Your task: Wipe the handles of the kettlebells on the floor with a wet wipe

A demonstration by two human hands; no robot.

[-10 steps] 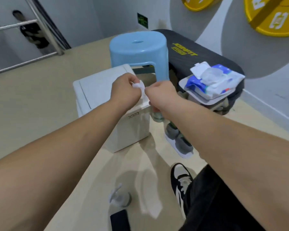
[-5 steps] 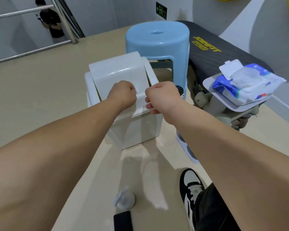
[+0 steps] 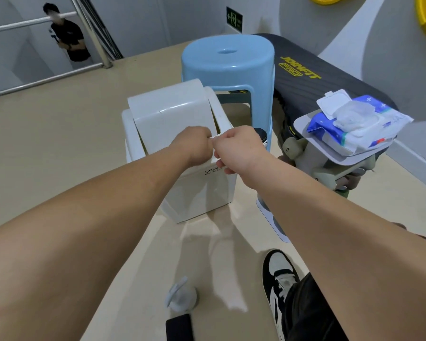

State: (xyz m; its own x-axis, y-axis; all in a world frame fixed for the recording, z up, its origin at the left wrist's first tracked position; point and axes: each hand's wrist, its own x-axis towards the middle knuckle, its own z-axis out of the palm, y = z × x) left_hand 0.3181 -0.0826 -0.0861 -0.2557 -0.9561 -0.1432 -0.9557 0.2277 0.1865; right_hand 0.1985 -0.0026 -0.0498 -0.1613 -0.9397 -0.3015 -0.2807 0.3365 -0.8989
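Wet wipe, barely visible, is pinched betw. left hand & right hand over white swing-lid bin. Likely disposal step; next: drop it thru the tilted lid.

Over a white bin, left grip and right grip curled knuckle to knuckle, a sliver of white wipe pinched between them, the swing lid tilted, blue stool just behind, pack of wet wipes on a tray to the right
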